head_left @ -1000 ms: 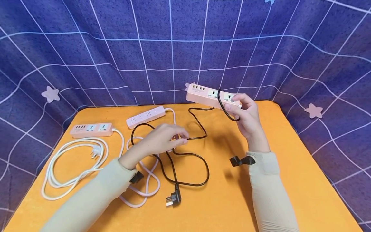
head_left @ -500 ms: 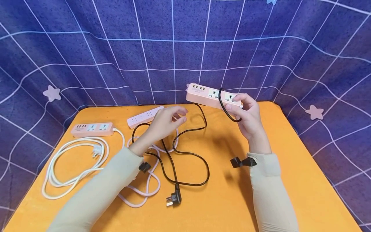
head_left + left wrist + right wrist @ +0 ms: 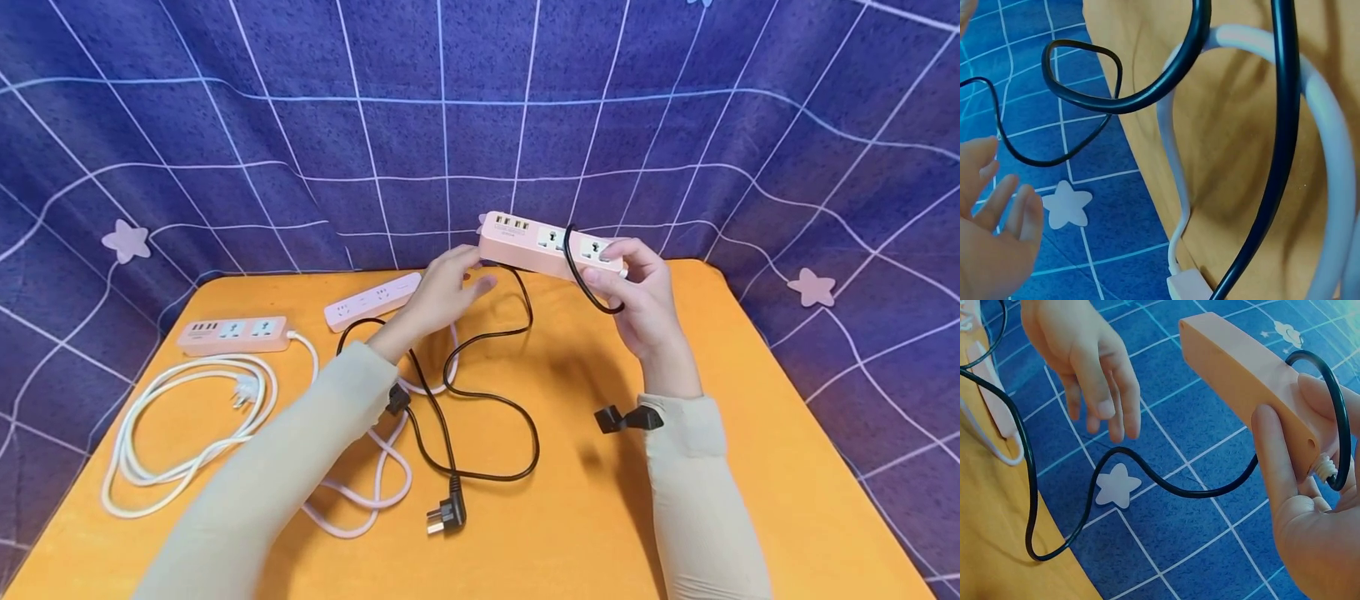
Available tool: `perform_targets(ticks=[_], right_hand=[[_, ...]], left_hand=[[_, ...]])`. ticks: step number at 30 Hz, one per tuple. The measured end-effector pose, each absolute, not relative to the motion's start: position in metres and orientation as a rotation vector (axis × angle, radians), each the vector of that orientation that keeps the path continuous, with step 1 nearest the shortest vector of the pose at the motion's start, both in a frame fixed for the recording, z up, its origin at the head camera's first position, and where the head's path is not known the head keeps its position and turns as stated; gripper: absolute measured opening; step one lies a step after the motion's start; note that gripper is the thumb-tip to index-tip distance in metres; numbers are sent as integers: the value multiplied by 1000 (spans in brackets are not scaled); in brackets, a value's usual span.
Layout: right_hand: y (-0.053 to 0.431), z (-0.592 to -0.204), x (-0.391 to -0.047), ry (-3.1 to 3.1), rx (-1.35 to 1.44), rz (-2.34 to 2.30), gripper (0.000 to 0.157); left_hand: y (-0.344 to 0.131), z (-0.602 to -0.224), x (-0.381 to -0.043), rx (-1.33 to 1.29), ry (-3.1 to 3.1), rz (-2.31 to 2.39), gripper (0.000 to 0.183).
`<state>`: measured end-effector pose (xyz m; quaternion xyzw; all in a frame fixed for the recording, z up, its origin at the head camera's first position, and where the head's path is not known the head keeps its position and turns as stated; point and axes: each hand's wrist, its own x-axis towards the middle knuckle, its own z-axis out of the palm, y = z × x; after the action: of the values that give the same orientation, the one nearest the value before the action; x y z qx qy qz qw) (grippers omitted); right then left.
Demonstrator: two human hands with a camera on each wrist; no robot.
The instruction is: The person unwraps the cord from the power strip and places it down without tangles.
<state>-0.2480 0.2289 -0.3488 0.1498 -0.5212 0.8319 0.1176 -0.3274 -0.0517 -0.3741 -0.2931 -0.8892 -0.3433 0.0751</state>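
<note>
A pink power strip (image 3: 517,252) is raised above the back of the table. My right hand (image 3: 649,312) grips its right end, thumb on the front side and fingers over the top. A black cord (image 3: 537,446) wraps once over the strip and trails down onto the table, ending in a black plug (image 3: 450,510) near the middle. My left hand (image 3: 438,292) hovers by the strip's left end. In the right wrist view the left hand (image 3: 1088,369) has loosely extended fingers, with nothing in them, above the hanging black cord.
At left lies a second pink power strip (image 3: 234,335) with a coiled white cord (image 3: 131,433). A lilac power strip (image 3: 367,304) lies behind the left forearm, its lilac cord (image 3: 410,475) under the black one. A blue curtain (image 3: 480,142) borders the orange table (image 3: 600,533) at the back.
My left hand has moved up and right from the black cord to beside the strip's left end, having let go of the cord. The right hand stays gripping the power strip.
</note>
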Motion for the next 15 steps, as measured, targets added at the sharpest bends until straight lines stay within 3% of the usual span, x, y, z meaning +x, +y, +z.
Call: perform_targets(ticks=[9,15], right_hand=[[228,-349,-246,-1561,446,2425,38],[227,-350,-247,-1568,454,2425,38]], left_hand=[[-46,-378,-331,-883,-2744,-958,42],[-45,-382,-332,-917,-2735,-1005,31]])
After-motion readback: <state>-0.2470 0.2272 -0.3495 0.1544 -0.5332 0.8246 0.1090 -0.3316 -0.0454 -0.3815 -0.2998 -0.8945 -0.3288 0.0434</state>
